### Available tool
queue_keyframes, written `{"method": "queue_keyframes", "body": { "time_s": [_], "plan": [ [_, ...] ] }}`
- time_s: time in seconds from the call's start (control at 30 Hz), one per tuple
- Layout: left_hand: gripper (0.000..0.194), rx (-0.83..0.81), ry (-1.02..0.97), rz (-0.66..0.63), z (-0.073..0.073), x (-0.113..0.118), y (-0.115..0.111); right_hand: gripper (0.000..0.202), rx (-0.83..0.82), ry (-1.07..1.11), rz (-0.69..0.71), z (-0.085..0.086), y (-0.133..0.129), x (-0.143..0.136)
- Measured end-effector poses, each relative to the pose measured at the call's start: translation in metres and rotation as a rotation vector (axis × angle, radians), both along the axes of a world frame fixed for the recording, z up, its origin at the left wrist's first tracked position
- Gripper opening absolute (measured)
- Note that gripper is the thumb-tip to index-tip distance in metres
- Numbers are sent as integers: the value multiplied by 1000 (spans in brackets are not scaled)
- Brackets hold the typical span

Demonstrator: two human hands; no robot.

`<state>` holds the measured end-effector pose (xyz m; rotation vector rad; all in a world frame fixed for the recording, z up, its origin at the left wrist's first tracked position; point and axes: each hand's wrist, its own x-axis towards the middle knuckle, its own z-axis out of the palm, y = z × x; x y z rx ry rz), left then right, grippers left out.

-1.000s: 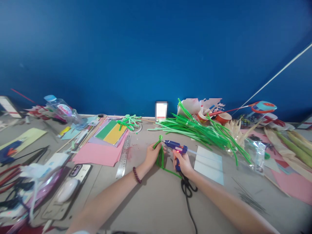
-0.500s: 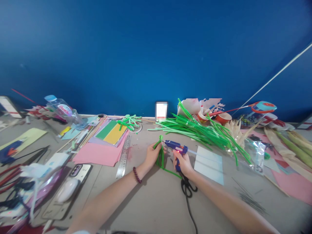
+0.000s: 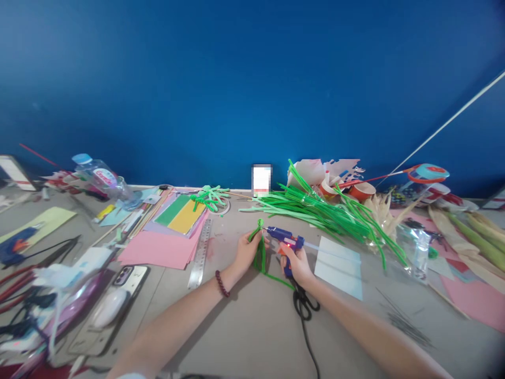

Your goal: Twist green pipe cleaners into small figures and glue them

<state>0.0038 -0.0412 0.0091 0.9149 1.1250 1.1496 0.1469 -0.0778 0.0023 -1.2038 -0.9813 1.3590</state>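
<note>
My left hand point(image 3: 248, 248) is closed around a bundle of bent green pipe cleaners point(image 3: 259, 258), whose looped top pokes up above the fingers. One long green stem trails from the bundle to the right across the table. In my right hand point(image 3: 296, 266) is a blue hot glue gun point(image 3: 282, 234), gripped by its handle, with a small red light glowing on its side. The nozzle points left and sits at the pipe cleaners just below the loop; whether it touches them I cannot tell. A clear glue stick sticks out of the gun's rear.
Loose green pipe cleaners point(image 3: 319, 213) lie at the back right, near a white paper sheet point(image 3: 339, 267). Left of my hands are a metal ruler point(image 3: 200, 255), pink paper point(image 3: 158, 250) and a phone point(image 3: 112, 310). The gun's black cable point(image 3: 305, 334) runs toward me.
</note>
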Motion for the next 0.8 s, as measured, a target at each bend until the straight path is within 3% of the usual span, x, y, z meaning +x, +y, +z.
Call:
{"method": "queue_keyframes", "body": {
  "time_s": [0.2, 0.33, 0.57, 0.67, 0.8],
  "plan": [
    [32, 144, 86, 10, -9, -1, 2, 45, 41, -69, -3, 0, -2, -1],
    [31, 166, 96, -1, -13, -2, 2, 44, 93, -226, -42, -4, -6, 0],
    [35, 168, 85, 5, -5, -1, -3, 40, 257, -552, -68, -6, -10, 5],
    [38, 117, 55, 29, 1, 0, -4, 39, 183, -439, -103, -6, -8, 5],
    [42, 69, 34, 39, 5, -1, -4, 43, 75, -126, -62, -1, -5, 5]
  ]
}}
